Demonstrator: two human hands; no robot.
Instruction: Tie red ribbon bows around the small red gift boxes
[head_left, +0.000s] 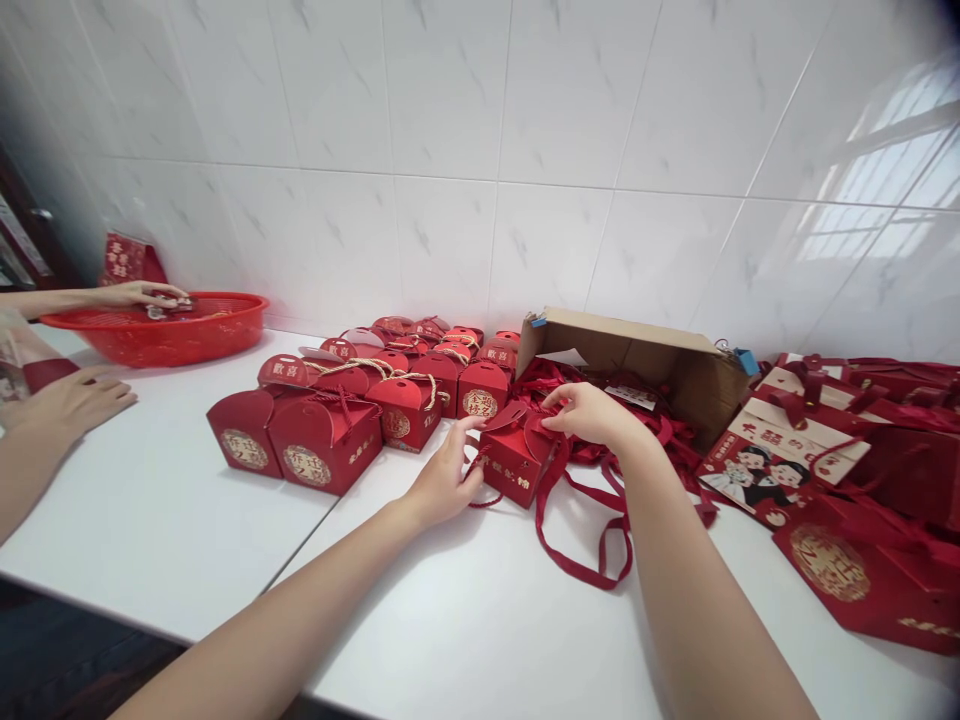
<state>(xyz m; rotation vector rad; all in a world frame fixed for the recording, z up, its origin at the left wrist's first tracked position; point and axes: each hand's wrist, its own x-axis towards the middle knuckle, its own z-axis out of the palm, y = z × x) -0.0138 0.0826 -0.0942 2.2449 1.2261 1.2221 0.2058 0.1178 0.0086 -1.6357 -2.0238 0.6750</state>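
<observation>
A small red gift box (510, 468) with gold lettering stands on the white table between my hands. My left hand (442, 475) holds its left side, with the fingertips at the top edge and the thumb lower down. From the right, my right hand (589, 412) has its thumb and fingers closed on a curved top flap. The box's top flaps look partly folded in. A dark red cord (487, 502) lies at the box's lower left. Beside its right side, a loop of red ribbon (581, 570) trails over the table.
Several finished-looking red boxes (322, 450) with cord handles stand to the left. An open cardboard carton (637, 335) holding red ribbons lies behind my right hand. Red gift bags (862, 570) are piled at right. At far left, another person's hand (139, 293) reaches into a red basin (172, 340).
</observation>
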